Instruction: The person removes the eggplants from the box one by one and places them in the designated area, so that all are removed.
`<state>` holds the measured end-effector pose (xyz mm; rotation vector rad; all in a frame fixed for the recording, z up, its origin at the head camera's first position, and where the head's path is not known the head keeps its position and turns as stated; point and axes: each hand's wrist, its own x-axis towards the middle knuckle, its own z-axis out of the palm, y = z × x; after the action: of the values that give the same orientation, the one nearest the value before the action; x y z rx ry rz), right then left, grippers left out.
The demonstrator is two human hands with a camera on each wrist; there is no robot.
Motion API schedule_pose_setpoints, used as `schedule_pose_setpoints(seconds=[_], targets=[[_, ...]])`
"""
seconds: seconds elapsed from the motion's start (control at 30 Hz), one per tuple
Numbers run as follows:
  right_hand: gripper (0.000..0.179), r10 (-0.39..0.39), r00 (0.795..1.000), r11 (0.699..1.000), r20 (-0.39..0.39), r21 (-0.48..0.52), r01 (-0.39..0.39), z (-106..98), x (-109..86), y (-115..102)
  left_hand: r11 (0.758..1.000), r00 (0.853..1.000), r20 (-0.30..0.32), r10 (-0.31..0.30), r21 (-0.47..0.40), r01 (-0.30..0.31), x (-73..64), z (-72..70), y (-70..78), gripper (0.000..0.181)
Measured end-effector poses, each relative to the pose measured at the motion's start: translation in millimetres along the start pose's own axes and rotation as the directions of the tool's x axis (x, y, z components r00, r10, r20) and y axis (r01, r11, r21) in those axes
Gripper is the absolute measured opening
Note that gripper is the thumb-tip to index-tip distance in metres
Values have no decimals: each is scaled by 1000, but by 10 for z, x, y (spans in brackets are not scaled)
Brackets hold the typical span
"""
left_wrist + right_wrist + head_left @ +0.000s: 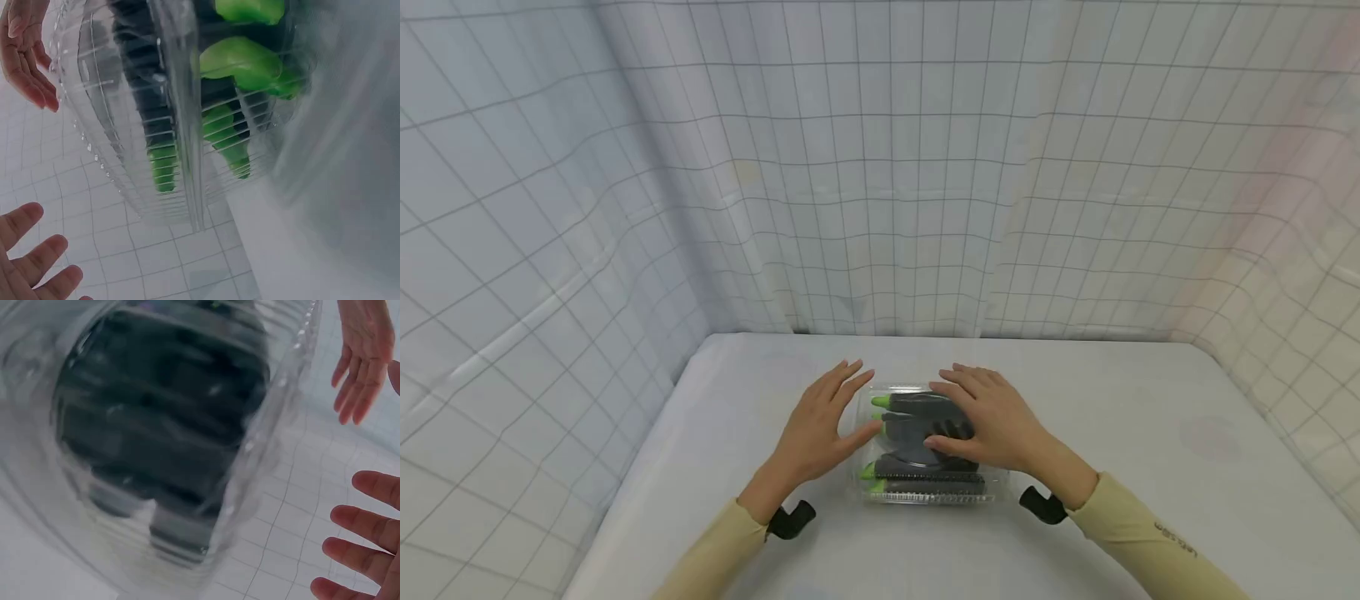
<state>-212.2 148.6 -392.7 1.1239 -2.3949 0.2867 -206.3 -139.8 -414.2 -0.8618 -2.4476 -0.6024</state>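
A clear plastic clamshell box lies on the white table between my two hands. Inside it are several long dark pieces with bright green ends pointing left; their kind is hard to make out through the lid. My left hand is at the box's left side, fingers extended and thumb toward it. On the other side my right hand overlaps the box's right part, fingers spread. In the left wrist view the green ends show through ribbed plastic. Dark blunt ends face the right wrist camera.
The white tabletop extends around the box. White curtains with a dark grid pattern hang behind the table and on both sides. A black strap piece sits at the left wrist, another at the right.
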Motion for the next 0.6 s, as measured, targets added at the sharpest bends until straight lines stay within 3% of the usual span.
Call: schedule_pose_setpoints(seconds=[0.13,0.23,0.43,0.6], targets=[[66,-28,1000,998,-9,48,28,0,28,-93,985,989,-29,-143,-103,139,-158,31,-1,57],[64,-55,998,995,-21,82,57,6,54,-180,938,959,-24,-281,-216,269,-278,42,3,47],[58,-86,996,983,-12,160,86,61,108,-368,794,865,33,-501,-380,474,-518,110,-17,34],[53,-87,996,974,19,214,81,126,159,-500,651,771,163,-616,-445,614,-680,155,1,32]])
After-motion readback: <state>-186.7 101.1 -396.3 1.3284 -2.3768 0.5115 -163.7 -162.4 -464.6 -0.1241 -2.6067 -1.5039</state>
